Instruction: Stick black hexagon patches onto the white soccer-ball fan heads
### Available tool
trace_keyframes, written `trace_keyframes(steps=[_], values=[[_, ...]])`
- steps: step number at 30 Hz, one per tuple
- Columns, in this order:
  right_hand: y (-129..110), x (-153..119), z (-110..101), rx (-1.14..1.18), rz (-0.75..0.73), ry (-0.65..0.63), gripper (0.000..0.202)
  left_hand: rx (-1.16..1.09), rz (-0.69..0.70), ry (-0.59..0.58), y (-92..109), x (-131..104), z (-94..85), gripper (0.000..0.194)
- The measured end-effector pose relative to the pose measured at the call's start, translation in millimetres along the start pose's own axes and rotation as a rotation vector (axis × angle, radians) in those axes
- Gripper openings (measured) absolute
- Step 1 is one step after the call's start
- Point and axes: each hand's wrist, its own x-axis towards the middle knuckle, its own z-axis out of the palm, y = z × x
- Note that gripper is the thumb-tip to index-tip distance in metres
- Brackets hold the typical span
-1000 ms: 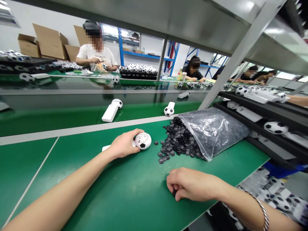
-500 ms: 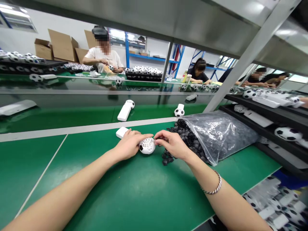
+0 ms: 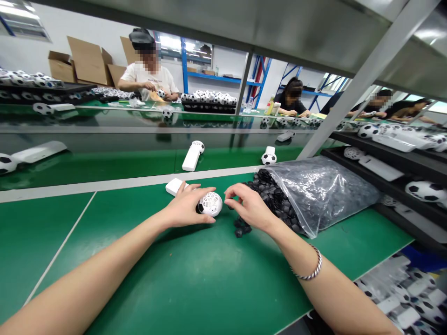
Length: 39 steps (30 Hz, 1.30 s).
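My left hand (image 3: 185, 206) curls its thumb and fingers around the ball-shaped head of a soccer-ball handheld fan (image 3: 211, 204). The head has a white openwork pattern and a black patch on its left side. Its white handle pokes out beyond my fingers at the upper left. Just right of the head, my right hand (image 3: 248, 204) is closed in a pinch, apart from the ball; anything between its fingertips is too small to make out. Small black pieces (image 3: 274, 197) spill from a clear plastic bag (image 3: 324, 195) beside my right hand.
Beyond the pale strip lie more ball-headed fans (image 3: 193, 156), one (image 3: 268, 156) near the bag. Black trays (image 3: 380, 153) with such fans are stacked at the right. A slanted metal post (image 3: 363, 79) rises behind the bag. Across the line, a co-worker (image 3: 148, 79) handles a ball.
The ball head has turned in my left hand, and my left thumb now shows along its lower side. My right fingertips have come slightly away from the ball.
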Motion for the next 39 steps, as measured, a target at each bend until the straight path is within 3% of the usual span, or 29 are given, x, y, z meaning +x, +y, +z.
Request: trace_keyframes(steps=[2, 8, 15, 23, 29, 32, 35, 39], values=[[-2, 0, 1, 0.003, -0.013, 0.014, 0.004, -0.004, -0.004, 0.008, -1, 1, 1.4, 0.082], [-6, -1, 10, 0.472, 0.222, -0.100, 0.010, -0.015, -0.029, 0.033, 2, 1, 3.7, 0.078], [0, 1, 21, 0.269, 0.142, -0.040, 0.008, -0.067, -0.061, 0.029, 4, 1, 2.2, 0.079], [6, 1, 30, 0.337, 0.206, -0.018, 0.014, -0.084, -0.092, 0.064, 7, 2, 1.8, 0.068], [11, 2, 35, 0.602, 0.269, -0.093, 0.026, -0.070, -0.135, 0.080, 15, 2, -1.2, 0.066], [13, 3, 37, 0.545, 0.245, -0.096, 0.027, -0.104, -0.141, 0.103, 15, 2, -0.7, 0.064], [14, 5, 34, 0.473, 0.223, -0.099, 0.027, -0.134, -0.131, 0.107, 13, 1, 0.5, 0.063], [20, 11, 13, 0.274, 0.214, -0.107, 0.018, -0.147, -0.068, 0.103, 9, 1, 2.4, 0.067]])
